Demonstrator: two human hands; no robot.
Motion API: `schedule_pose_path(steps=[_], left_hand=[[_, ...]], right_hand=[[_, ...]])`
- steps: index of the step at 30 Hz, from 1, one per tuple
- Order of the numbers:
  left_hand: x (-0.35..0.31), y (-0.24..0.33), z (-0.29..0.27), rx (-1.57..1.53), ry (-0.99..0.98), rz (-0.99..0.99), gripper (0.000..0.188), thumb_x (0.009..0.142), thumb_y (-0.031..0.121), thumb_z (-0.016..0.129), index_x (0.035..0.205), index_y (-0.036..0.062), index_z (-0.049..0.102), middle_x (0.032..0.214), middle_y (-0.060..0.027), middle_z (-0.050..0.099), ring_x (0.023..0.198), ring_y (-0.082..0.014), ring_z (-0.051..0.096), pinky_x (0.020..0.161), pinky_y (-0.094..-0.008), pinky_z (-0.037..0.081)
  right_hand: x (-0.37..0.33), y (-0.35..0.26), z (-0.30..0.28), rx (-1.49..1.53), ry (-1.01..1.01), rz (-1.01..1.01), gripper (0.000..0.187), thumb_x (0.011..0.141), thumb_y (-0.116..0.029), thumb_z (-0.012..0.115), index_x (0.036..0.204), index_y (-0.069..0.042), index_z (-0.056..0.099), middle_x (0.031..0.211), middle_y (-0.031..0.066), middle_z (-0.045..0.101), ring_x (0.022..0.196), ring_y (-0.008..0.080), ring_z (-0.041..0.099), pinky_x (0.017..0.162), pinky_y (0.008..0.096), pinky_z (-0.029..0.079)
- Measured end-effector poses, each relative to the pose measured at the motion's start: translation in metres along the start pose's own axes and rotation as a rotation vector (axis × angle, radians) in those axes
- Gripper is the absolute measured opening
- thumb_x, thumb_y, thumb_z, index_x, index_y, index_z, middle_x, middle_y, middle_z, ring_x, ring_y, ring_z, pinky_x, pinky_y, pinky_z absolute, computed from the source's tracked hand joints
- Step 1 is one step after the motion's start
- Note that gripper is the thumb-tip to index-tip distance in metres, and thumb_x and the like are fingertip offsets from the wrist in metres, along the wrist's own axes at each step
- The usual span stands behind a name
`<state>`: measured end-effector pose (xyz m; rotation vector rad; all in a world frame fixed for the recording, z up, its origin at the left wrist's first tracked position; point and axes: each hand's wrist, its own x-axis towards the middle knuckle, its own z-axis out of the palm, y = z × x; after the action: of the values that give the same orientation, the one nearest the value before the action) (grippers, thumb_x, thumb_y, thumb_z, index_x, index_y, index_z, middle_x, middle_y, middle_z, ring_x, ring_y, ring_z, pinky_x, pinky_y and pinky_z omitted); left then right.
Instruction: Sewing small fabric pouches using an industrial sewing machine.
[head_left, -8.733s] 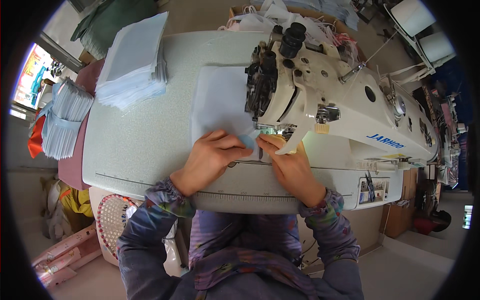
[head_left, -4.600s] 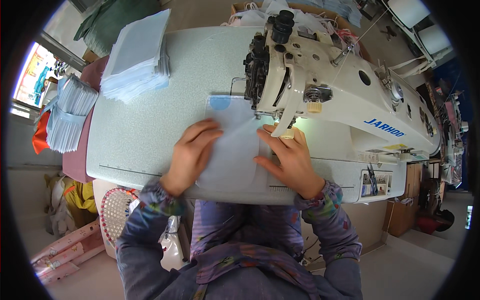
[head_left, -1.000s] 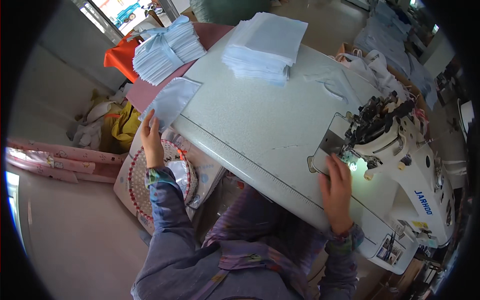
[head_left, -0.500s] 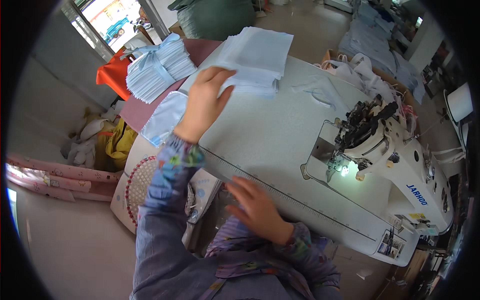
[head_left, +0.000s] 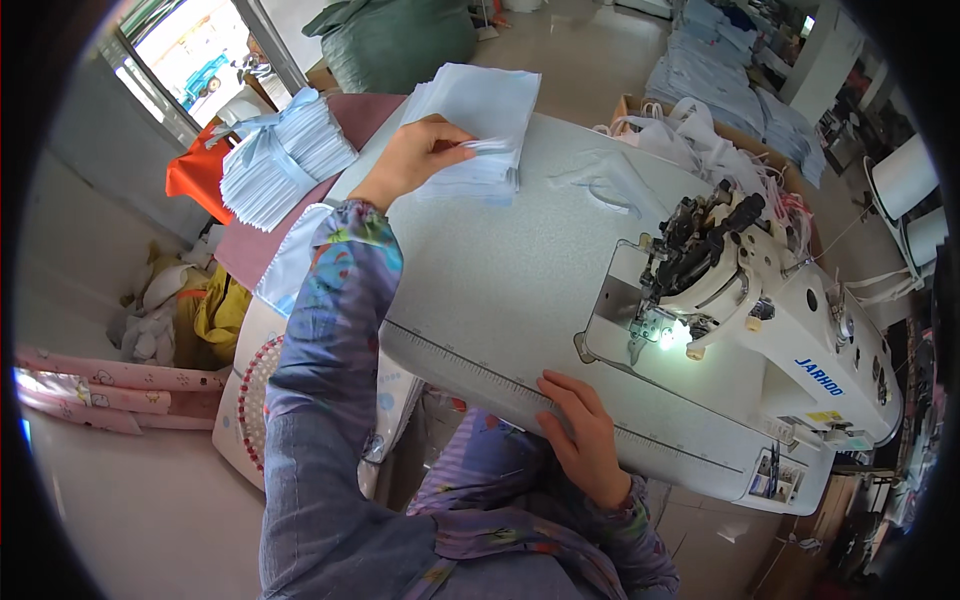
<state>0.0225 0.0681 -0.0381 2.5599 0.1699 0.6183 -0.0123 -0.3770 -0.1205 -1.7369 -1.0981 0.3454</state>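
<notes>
At the far side of the sewing table [head_left: 470, 270], my left hand [head_left: 420, 155] pinches the near edge of a stack of pale blue-white fabric pieces [head_left: 490, 100]. Its thumb and fingers are closed on the upper layers; how many they hold I cannot tell. My right hand [head_left: 583, 435] rests on the table's front edge, over the printed ruler strip [head_left: 480, 370]. Its fingers are stretched out and hold nothing. To the right stands a white sewing machine [head_left: 780, 340], its lamp lit beside the needle area.
A ribbon-tied bundle of folded fabric [head_left: 285, 160] lies at the far left. Sheer scraps [head_left: 610, 180] lie on the table behind the machine. A box of white cloth [head_left: 700, 140] stands beyond. Small tools [head_left: 775, 475] sit in a recess at the right corner.
My left hand has reached the stack and closed on its near edge. My right hand has moved right, from before the table onto its front edge. The whole view has shifted slightly.
</notes>
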Motion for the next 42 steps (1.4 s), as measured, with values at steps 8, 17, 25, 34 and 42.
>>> schedule_pose_path(steps=[8, 17, 25, 34, 42], left_hand=[[0.003, -0.007, 0.003, -0.053, 0.018, -0.108, 0.024, 0.105, 0.017, 0.078, 0.114, -0.0057, 0.075, 0.104, -0.0111, 0.070, 0.089, -0.0219, 0.064, 0.083, -0.0338, 0.052], [-0.039, 0.086, 0.004, 0.488, 0.495, 0.300, 0.018, 0.094, 0.006, 0.076, 0.112, 0.0022, 0.078, 0.098, -0.0124, 0.068, 0.086, -0.0330, 0.068, 0.076, -0.0434, 0.055], [-0.212, 0.217, 0.077, 0.216, -0.253, 0.294, 0.037, 0.090, 0.012, 0.079, 0.126, 0.0062, 0.079, 0.095, -0.0051, 0.061, 0.086, -0.0226, 0.067, 0.074, -0.0371, 0.058], [-0.127, 0.173, 0.111, -0.038, -0.265, 0.196, 0.032, 0.092, 0.022, 0.083, 0.119, 0.0064, 0.073, 0.119, -0.0123, 0.069, 0.108, -0.0379, 0.068, 0.092, -0.0473, 0.058], [-0.084, 0.155, 0.152, 0.025, -0.186, 0.199, 0.026, 0.091, 0.021, 0.085, 0.108, 0.0058, 0.071, 0.121, -0.0128, 0.069, 0.114, -0.0399, 0.066, 0.093, -0.0464, 0.056]], right_hand=[[-0.003, -0.001, 0.002, -0.011, 0.024, 0.011, 0.040, 0.100, -0.006, 0.073, 0.140, -0.002, 0.070, 0.145, 0.0182, 0.068, 0.132, 0.0375, 0.067, 0.111, 0.0417, 0.053], [-0.010, -0.002, -0.008, 0.050, 0.068, 0.053, 0.037, 0.103, -0.004, 0.069, 0.139, 0.000, 0.070, 0.141, 0.0192, 0.070, 0.127, 0.0345, 0.070, 0.107, 0.0410, 0.056], [-0.007, -0.006, -0.030, 0.561, 0.211, 0.478, 0.049, 0.107, -0.003, 0.065, 0.156, 0.000, 0.059, 0.115, 0.0124, 0.074, 0.095, 0.0168, 0.073, 0.087, 0.0302, 0.060], [-0.030, 0.013, -0.026, 0.000, 0.126, 0.378, 0.057, 0.099, -0.005, 0.077, 0.153, -0.002, 0.062, 0.083, 0.0077, 0.065, 0.068, 0.0141, 0.063, 0.067, 0.0305, 0.054], [-0.032, 0.011, -0.016, -0.115, 0.206, 0.275, 0.057, 0.097, -0.004, 0.076, 0.152, -0.002, 0.062, 0.088, 0.0127, 0.065, 0.067, 0.0222, 0.060, 0.066, 0.0363, 0.052]])
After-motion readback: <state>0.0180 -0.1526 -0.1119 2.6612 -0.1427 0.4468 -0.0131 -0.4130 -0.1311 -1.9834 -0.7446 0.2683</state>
